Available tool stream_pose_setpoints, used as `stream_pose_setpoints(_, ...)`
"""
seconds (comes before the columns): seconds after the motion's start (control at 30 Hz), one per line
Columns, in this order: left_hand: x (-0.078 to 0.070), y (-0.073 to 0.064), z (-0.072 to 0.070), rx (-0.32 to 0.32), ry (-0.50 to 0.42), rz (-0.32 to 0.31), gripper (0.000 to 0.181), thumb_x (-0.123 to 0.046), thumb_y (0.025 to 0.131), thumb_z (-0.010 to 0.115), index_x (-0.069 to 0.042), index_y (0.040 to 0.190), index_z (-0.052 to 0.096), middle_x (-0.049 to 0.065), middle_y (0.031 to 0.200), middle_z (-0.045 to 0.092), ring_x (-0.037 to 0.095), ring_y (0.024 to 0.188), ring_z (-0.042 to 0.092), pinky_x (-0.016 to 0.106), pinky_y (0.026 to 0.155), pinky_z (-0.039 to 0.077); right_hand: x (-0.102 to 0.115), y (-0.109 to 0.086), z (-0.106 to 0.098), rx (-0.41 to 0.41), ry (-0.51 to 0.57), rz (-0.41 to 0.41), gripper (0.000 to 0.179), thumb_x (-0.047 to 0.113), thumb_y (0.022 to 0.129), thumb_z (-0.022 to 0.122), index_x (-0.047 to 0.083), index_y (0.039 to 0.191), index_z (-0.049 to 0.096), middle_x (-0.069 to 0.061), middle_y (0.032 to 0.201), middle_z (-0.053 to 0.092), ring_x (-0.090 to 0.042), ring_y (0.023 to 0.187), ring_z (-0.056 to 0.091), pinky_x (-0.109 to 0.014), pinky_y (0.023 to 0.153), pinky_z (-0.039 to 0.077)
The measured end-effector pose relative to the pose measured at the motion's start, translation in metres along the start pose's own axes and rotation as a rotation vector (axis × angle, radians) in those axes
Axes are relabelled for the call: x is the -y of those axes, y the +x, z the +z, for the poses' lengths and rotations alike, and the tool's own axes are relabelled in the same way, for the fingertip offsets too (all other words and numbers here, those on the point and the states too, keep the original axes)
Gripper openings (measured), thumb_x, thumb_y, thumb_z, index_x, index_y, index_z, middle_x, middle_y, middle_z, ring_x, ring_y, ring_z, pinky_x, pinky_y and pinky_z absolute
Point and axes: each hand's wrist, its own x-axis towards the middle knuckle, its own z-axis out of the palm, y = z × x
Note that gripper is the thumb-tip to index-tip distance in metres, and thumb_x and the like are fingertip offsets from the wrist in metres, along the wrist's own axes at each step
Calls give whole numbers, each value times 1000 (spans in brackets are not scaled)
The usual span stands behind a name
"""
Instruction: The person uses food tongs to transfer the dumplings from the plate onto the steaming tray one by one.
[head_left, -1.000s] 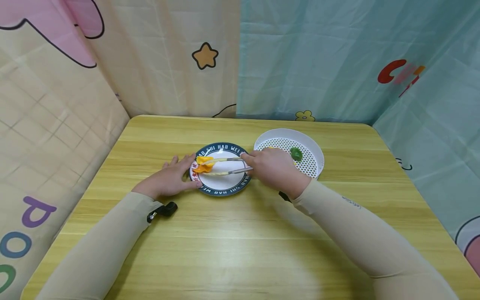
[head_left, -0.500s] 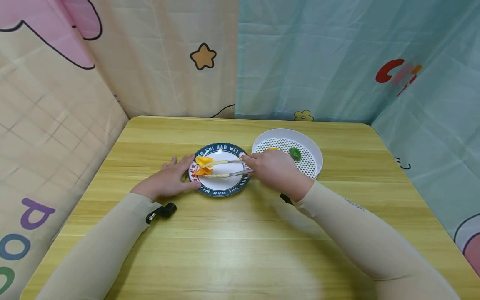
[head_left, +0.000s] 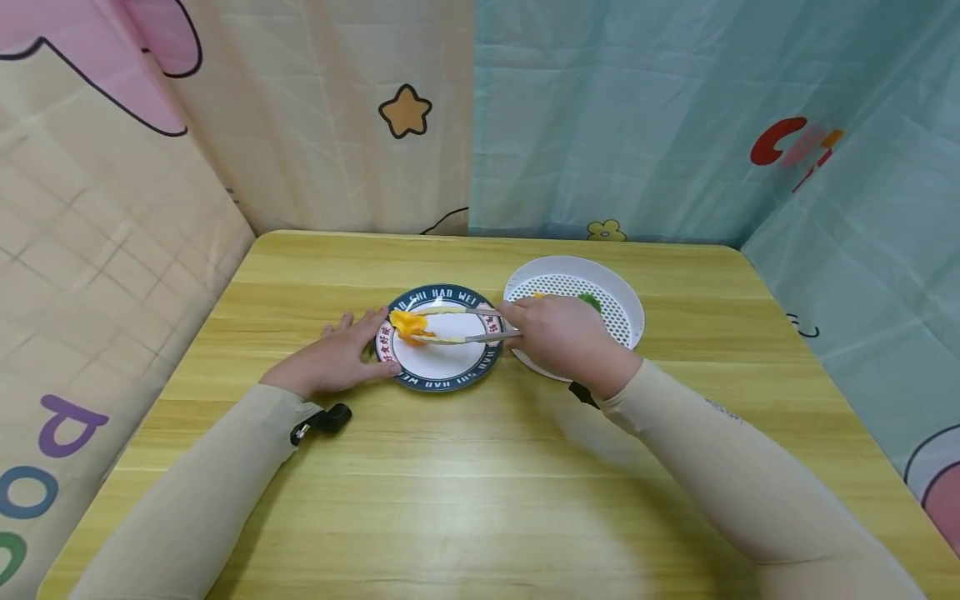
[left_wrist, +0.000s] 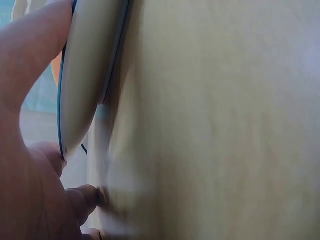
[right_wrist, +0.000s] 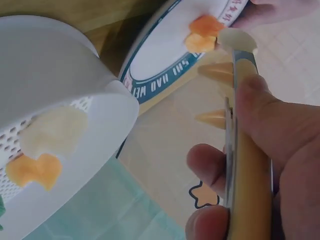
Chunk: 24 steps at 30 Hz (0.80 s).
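Observation:
A round white plate with a dark blue lettered rim lies on the table. My left hand holds its left edge, thumb at the near side and index finger at the far side. In the left wrist view the thumb overlaps the rim. My right hand grips tongs with metal arms and pale yellow ends, which reach leftward over the plate. Between and beside the tips is a yellow piece, an orange piece against it. The right wrist view shows the tongs' yellow handle between thumb and curled fingers.
A white perforated basket stands right of the plate, partly behind my right hand. It holds a green piece, a cream piece and a yellow-orange piece. Patterned curtains hang around the wooden table.
My right hand and the tongs have shifted slightly right and away from me. The yellow and orange pieces have come closer together on the plate. My left hand keeps its place.

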Motion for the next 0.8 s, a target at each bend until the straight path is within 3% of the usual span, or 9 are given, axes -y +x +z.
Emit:
stream_pose_setpoints(0.2, 2, 0, 1, 4, 0, 0, 115, -82, 91, 56, -20, 171, 3, 11, 179, 7, 56, 160, -2, 74, 126, 1, 1, 8, 4, 79, 12, -3, 53, 41, 98, 75, 18, 144, 61, -1, 133, 74, -20, 106, 73, -41, 80, 63)
stream_pose_setpoints(0.5, 1, 1, 0, 1, 4, 11, 114, -81, 92, 56, -19, 171, 3, 11, 179, 8, 57, 160, -1, 76, 125, 2, 1, 10, 5, 115, 20, 18, 49, 41, 99, 73, 21, 143, 62, 2, 134, 73, -19, 106, 73, -42, 77, 62)
stream_pose_setpoints(0.67, 0, 1, -1, 1, -1, -6, 114, -81, 91, 57, -19, 171, 5, 11, 179, 8, 56, 160, -2, 75, 126, 2, -4, 0, 2, 65, 44, 22, 50, 41, 99, 74, 22, 144, 63, 1, 132, 75, -19, 108, 73, -42, 84, 63)
stream_pose_setpoints(0.8, 1, 1, -1, 7, -8, -16, 114, -81, 91, 58, -19, 172, 5, 10, 179, 9, 55, 160, -2, 75, 126, 2, -17, -14, -3, -23, 69, 23, 41, 38, 98, 76, 20, 132, 67, 1, 114, 78, -20, 96, 74, -42, 78, 62)
